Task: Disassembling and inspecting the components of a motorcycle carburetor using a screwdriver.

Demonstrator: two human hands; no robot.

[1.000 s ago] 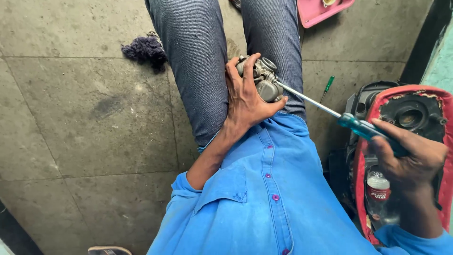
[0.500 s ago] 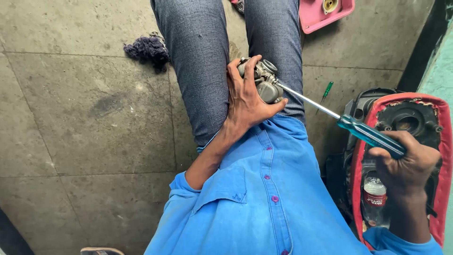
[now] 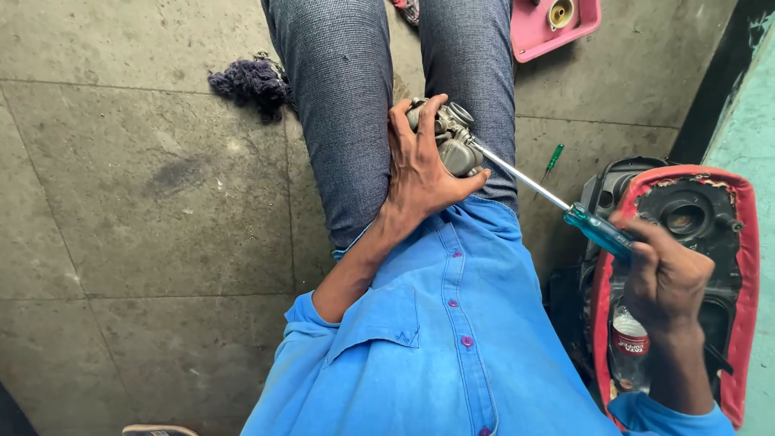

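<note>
- A dark purple rag [image 3: 252,83] lies bunched on the grey stone floor [image 3: 137,202] at about ten o'clock in the view, just beside the left trouser leg.
- The person's grey-trousered legs [image 3: 343,105] run up toward twelve o'clock, and a blue buttoned shirt [image 3: 440,339] fills the lower middle, toward six o'clock.
- The left hand [image 3: 420,165] sits near the centre, clamped around a small grey metal carburettor [image 3: 452,137]; fingers wrap over its top and the thumb presses under it at the right, holding it between the thighs.
- The carburettor rests against the inner side of the right leg, just above the shirt hem, with round openings showing at its upper edge.
- A screwdriver [image 3: 557,202] with a bright steel shaft and a clear blue handle slants from the carburettor down toward four o'clock; its tip meets the right side of the carburettor.
- The right hand [image 3: 666,278] is at about four o'clock, well apart from the left, closed in a fist on the screwdriver's handle.
- A small green-handled tool [image 3: 553,157] lies on the floor just past the shaft, toward two o'clock.
- A pink tray [image 3: 537,36] holding a small brass-coloured part sits at one o'clock, at the top edge.
- A red and black housing [image 3: 686,210] stands at three o'clock beneath the right hand, with a plastic bottle [image 3: 630,347] beside the wrist.
</note>
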